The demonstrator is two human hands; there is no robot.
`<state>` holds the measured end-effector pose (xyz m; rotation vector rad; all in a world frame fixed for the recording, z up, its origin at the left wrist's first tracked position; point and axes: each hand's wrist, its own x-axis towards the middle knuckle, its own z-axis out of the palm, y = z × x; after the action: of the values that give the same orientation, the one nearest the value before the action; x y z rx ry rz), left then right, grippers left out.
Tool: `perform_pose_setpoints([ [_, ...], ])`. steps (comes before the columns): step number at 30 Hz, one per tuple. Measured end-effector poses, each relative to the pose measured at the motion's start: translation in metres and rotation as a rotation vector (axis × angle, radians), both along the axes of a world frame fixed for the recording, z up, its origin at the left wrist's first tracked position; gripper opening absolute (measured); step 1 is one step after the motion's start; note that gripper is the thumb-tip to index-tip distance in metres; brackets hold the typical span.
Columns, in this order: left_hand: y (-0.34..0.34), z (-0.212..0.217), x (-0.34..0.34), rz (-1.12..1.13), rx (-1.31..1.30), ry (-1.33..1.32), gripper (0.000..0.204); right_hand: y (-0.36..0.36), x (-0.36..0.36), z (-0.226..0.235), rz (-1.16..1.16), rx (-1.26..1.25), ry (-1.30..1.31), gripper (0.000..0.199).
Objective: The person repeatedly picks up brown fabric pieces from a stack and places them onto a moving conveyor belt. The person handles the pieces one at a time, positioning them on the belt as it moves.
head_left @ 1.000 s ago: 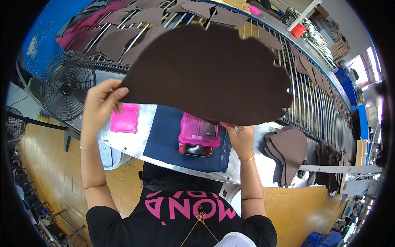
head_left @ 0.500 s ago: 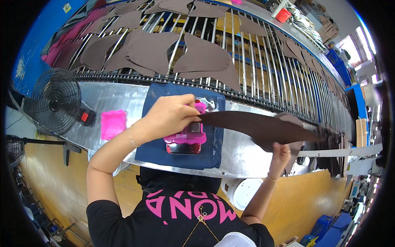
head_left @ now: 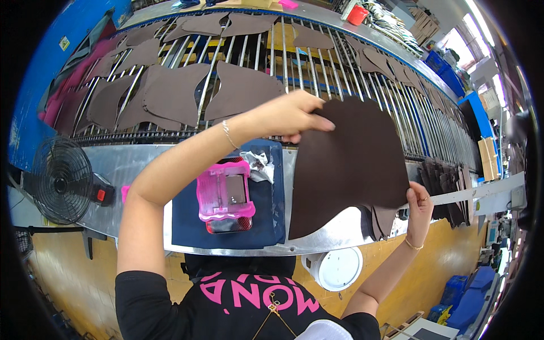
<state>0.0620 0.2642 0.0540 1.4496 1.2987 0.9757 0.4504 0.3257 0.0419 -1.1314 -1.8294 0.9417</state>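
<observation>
A large dark brown cut sheet (head_left: 351,153), perhaps leather, is held up between my two hands over the right part of the metal table. My left hand (head_left: 300,116) pinches its upper left edge, with the arm reaching across the conveyor's near side. At the sheet's lower right edge, my right hand (head_left: 419,212) grips it between thumb and fingers. Left of the sheet, a pink scalloped-edged box (head_left: 224,190) with a grey inset rests on a red device (head_left: 229,225). Both lie on a dark blue mat (head_left: 187,226) beside crumpled silvery wrapping (head_left: 259,167).
Beyond the table runs a rack of metal bars (head_left: 340,71) carrying several brown cut pieces (head_left: 175,93). A black fan (head_left: 61,178) stands at the left. More brown pieces (head_left: 445,190) hang at the right, near a white bar (head_left: 479,190). A white bucket (head_left: 339,269) sits below the table edge.
Both hands have moved right and the left one also farther away. The sheet has turned from nearly edge-on to broad side showing. My view has shifted, uncovering the pink box.
</observation>
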Motion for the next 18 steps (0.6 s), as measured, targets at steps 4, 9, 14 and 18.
perform_pose_setpoints([
  [4,0.019,-0.051,-0.068,0.222,-0.072,-0.343,0.035,0.016,0.014,-0.02,-0.171,0.007,0.043,0.023],
  [9,0.023,-0.129,-0.127,0.419,-0.087,-0.622,0.053,0.026,0.056,-0.087,-0.319,-0.093,0.046,0.022],
  [14,0.044,-0.185,-0.153,0.538,-0.13,-0.636,0.051,0.021,0.093,-0.14,-0.473,-0.051,-0.23,0.023],
  [18,0.054,-0.207,-0.167,0.547,-0.229,-0.576,0.053,0.015,0.107,-0.154,-0.555,-0.042,-0.286,0.022],
])
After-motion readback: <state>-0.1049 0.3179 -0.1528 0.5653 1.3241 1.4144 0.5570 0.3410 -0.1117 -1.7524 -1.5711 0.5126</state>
